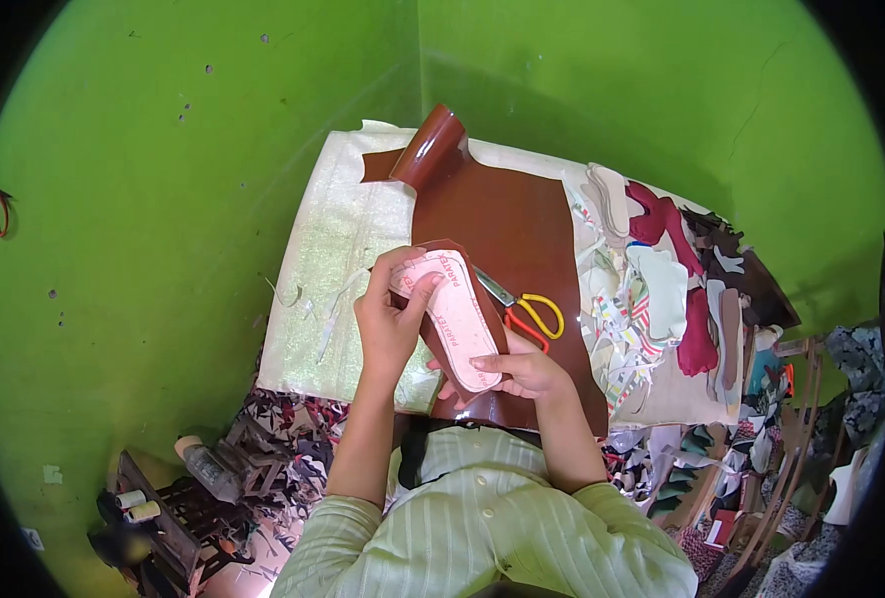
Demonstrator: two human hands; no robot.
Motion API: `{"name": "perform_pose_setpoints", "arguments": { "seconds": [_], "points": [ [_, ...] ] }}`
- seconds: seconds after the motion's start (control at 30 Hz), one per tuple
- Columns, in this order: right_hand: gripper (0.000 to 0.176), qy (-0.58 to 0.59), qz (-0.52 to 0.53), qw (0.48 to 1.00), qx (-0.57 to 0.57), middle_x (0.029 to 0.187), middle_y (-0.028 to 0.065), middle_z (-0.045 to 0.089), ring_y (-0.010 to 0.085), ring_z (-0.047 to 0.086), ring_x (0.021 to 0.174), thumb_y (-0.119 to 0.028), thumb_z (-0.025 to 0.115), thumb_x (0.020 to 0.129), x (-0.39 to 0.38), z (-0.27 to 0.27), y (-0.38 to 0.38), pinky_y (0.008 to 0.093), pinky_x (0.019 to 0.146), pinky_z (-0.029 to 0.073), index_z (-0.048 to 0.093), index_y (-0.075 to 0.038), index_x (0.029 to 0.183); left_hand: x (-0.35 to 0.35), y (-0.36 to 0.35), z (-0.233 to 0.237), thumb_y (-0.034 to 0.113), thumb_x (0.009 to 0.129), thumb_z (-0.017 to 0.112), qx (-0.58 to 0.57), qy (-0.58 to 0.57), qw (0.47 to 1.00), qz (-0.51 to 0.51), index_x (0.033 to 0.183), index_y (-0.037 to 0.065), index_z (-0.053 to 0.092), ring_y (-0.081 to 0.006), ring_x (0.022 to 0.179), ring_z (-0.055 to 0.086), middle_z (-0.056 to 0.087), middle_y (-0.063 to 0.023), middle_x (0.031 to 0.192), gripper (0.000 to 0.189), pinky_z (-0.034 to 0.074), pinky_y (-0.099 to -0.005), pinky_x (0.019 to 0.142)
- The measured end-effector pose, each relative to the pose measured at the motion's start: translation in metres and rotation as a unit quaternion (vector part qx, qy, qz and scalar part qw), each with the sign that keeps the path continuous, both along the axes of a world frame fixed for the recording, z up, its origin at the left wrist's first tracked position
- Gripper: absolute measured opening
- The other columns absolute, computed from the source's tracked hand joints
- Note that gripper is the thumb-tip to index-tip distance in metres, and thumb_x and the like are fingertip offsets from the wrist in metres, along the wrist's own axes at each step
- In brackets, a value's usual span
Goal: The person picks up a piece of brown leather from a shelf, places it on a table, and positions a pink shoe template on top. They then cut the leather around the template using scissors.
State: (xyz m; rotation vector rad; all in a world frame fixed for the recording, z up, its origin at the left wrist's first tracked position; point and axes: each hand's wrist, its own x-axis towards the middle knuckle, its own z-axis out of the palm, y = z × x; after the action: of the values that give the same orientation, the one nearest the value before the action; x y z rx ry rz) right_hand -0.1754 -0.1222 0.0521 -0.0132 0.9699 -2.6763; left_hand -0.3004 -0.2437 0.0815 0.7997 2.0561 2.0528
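- Insole [452, 321], pink against brown material [491, 321], held over the pale surface [308, 319] by its near edge; long axis slants, broader end toward the far left corner.
- Left hand [390, 307] pinches that end, right hand [530, 369] clamps the other.
- Scissors [513, 302] lie on brown sheet [522, 214].
- Green walls [263, 130] meet beyond the far edge.

Pink piece [458, 321] (red lettering [453, 273]), brown sheet [512, 219], green walls [612, 90]
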Motion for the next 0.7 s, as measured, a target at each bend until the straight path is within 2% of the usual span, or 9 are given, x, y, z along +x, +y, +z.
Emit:
{"name": "perform_pose_setpoints", "arguments": {
  "seconds": [0.33, 0.53, 0.6, 0.7],
  "points": [
    [0.063, -0.009, -0.016, 0.999, 0.035, 0.115, 0.0261, 0.047, 0.0281, 0.061, 0.084, -0.012, 0.051, 0.085, 0.008, 0.0, 0.003, 0.0376, 0.067, 0.053, 0.012, -0.009, 0.134, 0.011, 0.009, -0.007, 0.0, 0.077, 0.062, 0.048, -0.017, 0.999, 0.012, 0.1, 0.001, 0.051, -0.0092, 0.082, 0.054, 0.056, -0.0064, 0.093, 0.025, 0.045, -0.02, 0.067],
    [0.065, -0.011, -0.018, 0.998, 0.059, 0.107, 0.0211, 0.051, 0.0249, 0.062, 0.075, -0.015, 0.056, 0.082, 0.008, 0.006, 0.004, 0.0336, 0.061, 0.054, 0.016, -0.008, 0.133, 0.017, 0.015, -0.013, 0.0, 0.077, 0.062, 0.048, -0.016, 0.996, 0.067, 0.099, 0.0, 0.051, -0.0089, 0.078, 0.053, 0.056, -0.0055, 0.091, 0.024, 0.045, -0.0194, 0.066],
    [0.066, 0.003, -0.023, 0.996, 0.085, 0.106, 0.0199, 0.052, 0.0242, 0.062, 0.075, -0.015, 0.057, 0.081, 0.008, 0.003, 0.003, 0.0333, 0.06, 0.054, 0.016, -0.008, 0.133, 0.019, 0.017, -0.016, 0.006, 0.078, 0.064, 0.048, -0.018, 0.993, 0.109, 0.099, 0.0, 0.053, -0.0116, 0.078, 0.056, 0.059, -0.009, 0.09, 0.025, 0.046, -0.0228, 0.066],
    [0.07, 0.031, -0.028, 0.992, 0.115, 0.105, 0.0183, 0.052, 0.0233, 0.061, 0.076, -0.016, 0.06, 0.079, 0.008, 0.0, 0.002, 0.0328, 0.059, 0.054, 0.016, -0.007, 0.132, 0.023, 0.018, -0.007, 0.006, 0.077, 0.063, 0.036, -0.023, 0.991, 0.131, 0.097, -0.001, 0.052, -0.0117, 0.076, 0.056, 0.059, -0.0091, 0.089, 0.024, 0.046, -0.0229, 0.065]
  ]
}}
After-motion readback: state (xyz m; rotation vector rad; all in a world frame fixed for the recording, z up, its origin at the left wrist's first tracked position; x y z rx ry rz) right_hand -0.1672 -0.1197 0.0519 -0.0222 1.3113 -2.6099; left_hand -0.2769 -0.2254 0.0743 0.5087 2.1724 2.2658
